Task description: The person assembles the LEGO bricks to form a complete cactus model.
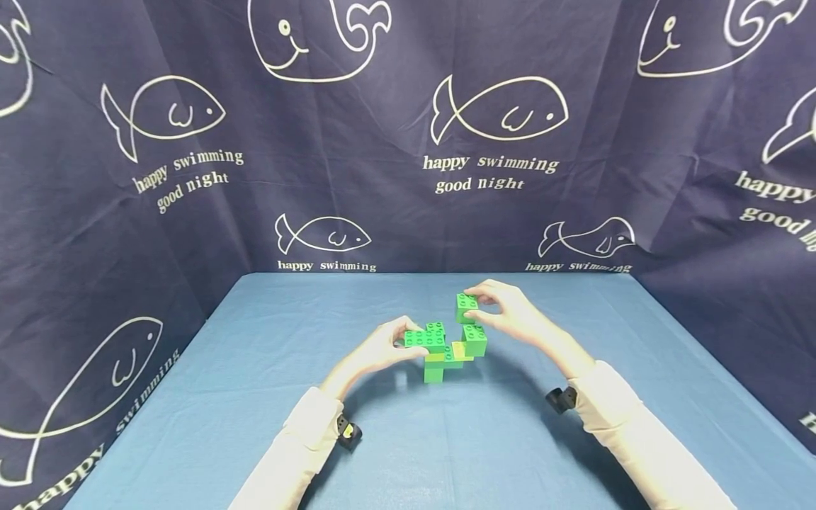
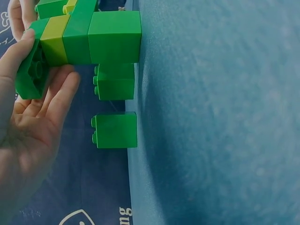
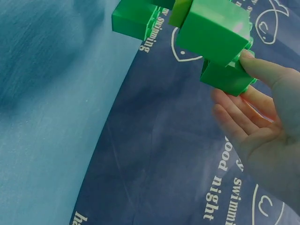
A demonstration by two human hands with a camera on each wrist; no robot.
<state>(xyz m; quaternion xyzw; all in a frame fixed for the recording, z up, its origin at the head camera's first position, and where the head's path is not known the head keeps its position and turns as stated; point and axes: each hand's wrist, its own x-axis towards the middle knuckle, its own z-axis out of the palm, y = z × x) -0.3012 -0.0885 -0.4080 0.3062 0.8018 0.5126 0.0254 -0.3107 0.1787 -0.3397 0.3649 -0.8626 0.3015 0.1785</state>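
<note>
My left hand grips the long green toy brick at the top of a structure of green and yellow-green building bricks. In the left wrist view, the thumb lies on one side of that brick and the fingers reach round beneath. My right hand pinches a green studded brick between thumb and fingertips, close over another green brick on the structure's right arm. A yellow brick shows under that arm. The right wrist view shows the pinched brick partly hidden behind the structure.
Two green bricks, one nearer and one beside the structure, stand on the table in the left wrist view. A blue cloth covers the table. Dark fish-print curtains surround it. Each wrist wears a black camera.
</note>
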